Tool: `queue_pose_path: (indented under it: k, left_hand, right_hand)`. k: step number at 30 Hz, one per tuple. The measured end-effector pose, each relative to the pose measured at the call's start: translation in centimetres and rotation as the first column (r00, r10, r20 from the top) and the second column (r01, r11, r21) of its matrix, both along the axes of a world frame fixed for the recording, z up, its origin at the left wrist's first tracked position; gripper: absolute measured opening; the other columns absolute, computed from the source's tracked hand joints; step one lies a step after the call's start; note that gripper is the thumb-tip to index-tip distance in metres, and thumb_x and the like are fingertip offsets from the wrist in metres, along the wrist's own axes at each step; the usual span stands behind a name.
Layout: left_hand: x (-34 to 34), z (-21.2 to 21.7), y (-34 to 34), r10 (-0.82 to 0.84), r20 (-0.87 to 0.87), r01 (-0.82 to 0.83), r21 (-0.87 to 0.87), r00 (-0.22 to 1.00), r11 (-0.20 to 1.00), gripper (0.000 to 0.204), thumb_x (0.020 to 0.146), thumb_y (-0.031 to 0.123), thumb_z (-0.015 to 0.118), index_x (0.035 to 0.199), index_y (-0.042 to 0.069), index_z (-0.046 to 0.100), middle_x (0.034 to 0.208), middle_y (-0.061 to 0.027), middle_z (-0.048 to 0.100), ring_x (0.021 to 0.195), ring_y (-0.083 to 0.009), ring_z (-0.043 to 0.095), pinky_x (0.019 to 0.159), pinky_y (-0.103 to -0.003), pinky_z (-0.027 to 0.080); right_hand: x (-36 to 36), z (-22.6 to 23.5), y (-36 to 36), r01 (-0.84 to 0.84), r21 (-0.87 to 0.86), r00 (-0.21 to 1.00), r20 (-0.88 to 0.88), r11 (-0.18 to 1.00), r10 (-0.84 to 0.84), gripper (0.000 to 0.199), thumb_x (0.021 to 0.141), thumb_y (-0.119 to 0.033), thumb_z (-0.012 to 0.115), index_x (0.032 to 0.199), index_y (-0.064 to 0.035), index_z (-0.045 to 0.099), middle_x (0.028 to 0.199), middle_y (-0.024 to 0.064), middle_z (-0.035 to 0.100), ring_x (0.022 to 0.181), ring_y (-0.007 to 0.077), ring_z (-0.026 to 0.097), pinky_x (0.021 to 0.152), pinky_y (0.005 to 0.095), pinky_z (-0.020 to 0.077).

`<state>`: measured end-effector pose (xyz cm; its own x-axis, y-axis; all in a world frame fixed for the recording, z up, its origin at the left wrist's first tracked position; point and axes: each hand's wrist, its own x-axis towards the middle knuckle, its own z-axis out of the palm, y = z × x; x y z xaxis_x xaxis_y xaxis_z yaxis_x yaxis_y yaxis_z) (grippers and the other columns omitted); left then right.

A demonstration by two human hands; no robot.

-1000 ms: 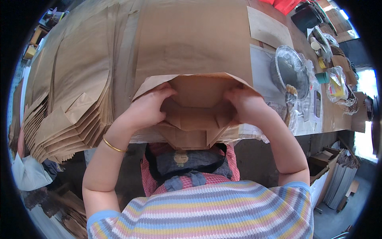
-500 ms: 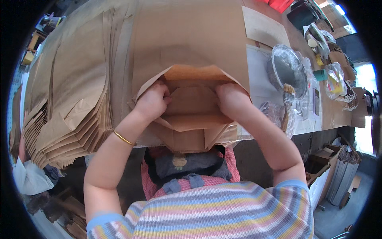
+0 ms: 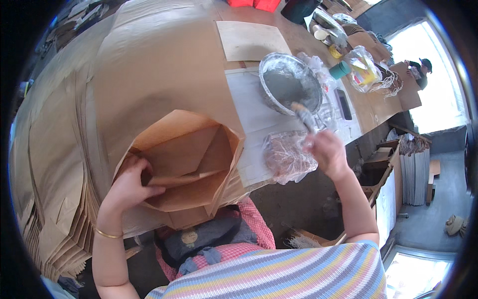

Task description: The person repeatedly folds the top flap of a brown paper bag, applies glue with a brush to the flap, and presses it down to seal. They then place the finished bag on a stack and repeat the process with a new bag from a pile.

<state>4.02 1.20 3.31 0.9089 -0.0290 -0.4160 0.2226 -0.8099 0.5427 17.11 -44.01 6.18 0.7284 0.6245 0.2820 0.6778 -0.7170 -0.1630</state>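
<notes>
A large brown paper bag [image 3: 194, 187] lies on the table with its folded end spread into a wide mouth, showing lighter inner faces and flaps. At the left side of that mouth is my left hand [image 3: 130, 183], its thumb and fingers apart against the paper. My right hand [image 3: 326, 152] is closed round the handle of a paste brush [image 3: 307, 119]. The brush's bristle end is at the near rim of a round basin [image 3: 290, 84] holding greyish paste. A clear plastic bag with brownish contents [image 3: 289, 158] sits just left of my right hand.
Stacked paper bags [image 3: 59, 219] with fanned ends lie at the left. Beyond the basin are a dark phone [image 3: 343, 104], a green cup [image 3: 339, 70] and a plastic bag with yellow contents [image 3: 363, 70]. Another person [image 3: 423, 72] is at the far right, by the bright opening.
My right hand has left the bag's mouth and now grips the brush, lifted from beside the basin. My left hand stays at the bag. The view has swung rightward.
</notes>
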Motion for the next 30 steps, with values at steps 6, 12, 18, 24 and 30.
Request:
queue_pose_path:
  k: [6, 12, 18, 24, 30]
  left_hand:
    - [-2.0, -0.2, -1.6, -0.172, 0.035, 0.152, 0.323, 0.984, 0.934, 0.058, 0.059, 0.02, 0.081, 0.109, 0.003, 0.056, 0.131, -0.0216, 0.043, 0.127, -0.0396, 0.041, 0.105, -0.045, 0.039]
    - [-3.2, 1.1, -1.5, -0.243, 0.103, 0.182, 0.408, 0.964, 0.895, 0.071, 0.05, 0.018, 0.085, 0.111, -0.001, 0.055, 0.141, -0.0234, 0.037, 0.133, -0.0406, 0.036, 0.108, -0.046, 0.037]
    - [-3.1, 2.4, -3.2, -0.064, 0.227, -0.032, 0.398, 0.972, 0.917, 0.112, 0.045, 0.015, 0.09, 0.141, 0.002, 0.032, 0.152, -0.0237, 0.02, 0.133, -0.0427, 0.035, 0.106, -0.046, 0.04]
    - [-1.9, 2.2, -2.7, 0.026, 0.17, -0.064, 0.219, 0.985, 0.974, 0.118, 0.048, 0.017, 0.09, 0.145, 0.004, 0.026, 0.152, -0.0243, 0.021, 0.138, -0.0416, 0.03, 0.111, -0.045, 0.035]
    - [-2.2, -0.3, 0.3, 0.079, 0.271, -0.062, -0.071, 0.959, 0.996, 0.13, 0.048, 0.021, 0.092, 0.151, 0.007, 0.014, 0.152, -0.0214, 0.026, 0.143, -0.0372, 0.022, 0.118, -0.041, 0.021]
  right_hand:
    - [11.8, -3.5, 2.6, 0.578, 0.474, 0.761, -0.607, 0.664, -0.229, 0.023, 0.085, -0.019, 0.071, 0.09, 0.0035, 0.071, 0.074, 0.0031, 0.066, 0.064, 0.0091, 0.056, 0.06, 0.0258, 0.0464]
    - [13.6, -3.2, 1.5, 0.565, 0.499, 0.738, -0.661, 0.657, -0.133, 0.022, 0.086, -0.021, 0.071, 0.091, 0.0009, 0.071, 0.076, 0.002, 0.066, 0.07, 0.0095, 0.059, 0.065, 0.0248, 0.0459]
    - [10.7, 0.4, 0.5, 0.165, 0.324, 0.778, -0.623, 0.932, 0.079, 0.025, 0.087, -0.021, 0.072, 0.102, -0.0007, 0.072, 0.092, 0.0049, 0.07, 0.085, 0.0122, 0.062, 0.078, 0.0295, 0.0488]
    - [14.2, -1.1, -2.6, 0.612, 0.541, 0.511, -0.827, 0.577, 0.234, 0.02, 0.085, -0.017, 0.068, 0.096, -0.0001, 0.071, 0.067, -0.0004, 0.057, 0.054, 0.0046, 0.044, 0.048, 0.018, 0.0276]
    - [3.3, 1.6, 8.4, 0.482, 0.832, 0.783, -0.549, 0.275, 0.291, 0.023, 0.091, -0.016, 0.054, 0.094, 0.0047, 0.064, 0.067, 0.0042, 0.059, 0.053, 0.0067, 0.043, 0.05, 0.0231, 0.0353]
